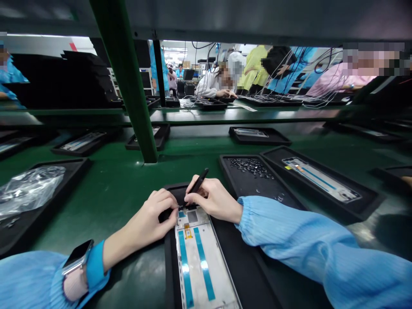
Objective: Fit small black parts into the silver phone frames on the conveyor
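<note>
A silver phone frame (210,266) with two blue strips and a small orange flex piece lies in a black tray (251,274) at the bottom middle. My right hand (210,197) pinches a dark pen-like tool (198,182), its lower end at the top edge of the frame. At the frame's top left corner is my left hand (157,214), thumb and fingers closed together at the edge; whatever sits between the fingertips is too small to make out.
To the right are a black tray of small dark parts (251,167) and another tray with a phone frame (322,178). A tray with a plastic bag (30,189) lies left. A green post (128,81) rises ahead; people work beyond.
</note>
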Demonstrator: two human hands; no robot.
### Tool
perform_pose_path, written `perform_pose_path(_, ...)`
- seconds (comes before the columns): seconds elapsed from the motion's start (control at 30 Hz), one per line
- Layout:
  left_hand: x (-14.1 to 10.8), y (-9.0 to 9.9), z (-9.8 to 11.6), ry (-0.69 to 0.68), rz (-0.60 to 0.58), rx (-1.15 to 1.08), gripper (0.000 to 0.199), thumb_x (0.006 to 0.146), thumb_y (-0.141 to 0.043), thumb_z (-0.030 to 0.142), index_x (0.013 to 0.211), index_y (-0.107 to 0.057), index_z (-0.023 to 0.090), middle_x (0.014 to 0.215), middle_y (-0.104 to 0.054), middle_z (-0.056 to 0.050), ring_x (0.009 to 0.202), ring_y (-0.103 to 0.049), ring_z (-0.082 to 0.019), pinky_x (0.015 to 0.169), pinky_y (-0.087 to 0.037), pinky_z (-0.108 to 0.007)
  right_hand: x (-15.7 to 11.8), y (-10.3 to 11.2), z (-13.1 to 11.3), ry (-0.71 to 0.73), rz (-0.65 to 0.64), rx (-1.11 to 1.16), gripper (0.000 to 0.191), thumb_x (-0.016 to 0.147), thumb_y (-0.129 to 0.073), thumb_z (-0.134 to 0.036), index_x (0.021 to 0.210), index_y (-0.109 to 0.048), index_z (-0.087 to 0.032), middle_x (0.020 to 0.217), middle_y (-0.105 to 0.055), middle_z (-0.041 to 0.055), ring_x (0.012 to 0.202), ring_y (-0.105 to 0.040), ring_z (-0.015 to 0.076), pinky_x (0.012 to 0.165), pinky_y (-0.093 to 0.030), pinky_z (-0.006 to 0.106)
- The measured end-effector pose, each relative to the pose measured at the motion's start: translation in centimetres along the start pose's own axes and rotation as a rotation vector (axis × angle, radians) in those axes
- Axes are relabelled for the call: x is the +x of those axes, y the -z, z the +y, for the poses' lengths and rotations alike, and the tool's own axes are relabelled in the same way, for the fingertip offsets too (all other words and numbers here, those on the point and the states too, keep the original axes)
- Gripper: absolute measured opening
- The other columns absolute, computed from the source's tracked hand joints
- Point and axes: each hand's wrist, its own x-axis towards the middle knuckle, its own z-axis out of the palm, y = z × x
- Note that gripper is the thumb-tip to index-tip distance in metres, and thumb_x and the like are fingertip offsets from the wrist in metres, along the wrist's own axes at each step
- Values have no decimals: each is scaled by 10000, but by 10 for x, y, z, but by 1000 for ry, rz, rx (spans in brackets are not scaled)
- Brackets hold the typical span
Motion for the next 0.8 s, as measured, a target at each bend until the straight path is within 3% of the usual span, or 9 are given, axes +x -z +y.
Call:
perform_pose_path(0.13,0,-1,0,4,5,6,119,822,-455,127,764,-548,172,806,-594,-29,774,-531,-154,701,-392,-289,0,-1,-1,42,6,-104,137,776,-608,-243,708,-534,-151,680,-549,-6,586,-590,112,533,-456,204)
perform_pose_path(0.33,2,1,1,-11,17,15,121,822,-451,112,757,-537,167,777,-567,-22,759,-508,-148,683,-381,-286,0,-5,-4,249,16,-324,125,782,-588,-168,668,-540,-147,664,-544,-1,605,-541,107,604,-428,216)
perform_pose_path(0.57,0,0,0,6,10,-16,116,814,-461,103,762,-544,165,790,-580,-24,762,-503,-148,703,-385,-296,0,-3,-1,118,98,-235,143,804,-550,-203,674,-510,-155,636,-534,-5,567,-544,117,544,-424,227)
perform_pose_path(0.8,1,-2,-3,-2,11,-8,120,823,-457,115,761,-548,164,781,-577,-24,754,-506,-148,690,-394,-296,0,-3,3,155,76,-302,125,795,-564,-186,681,-533,-143,658,-526,4,579,-524,113,548,-423,223)
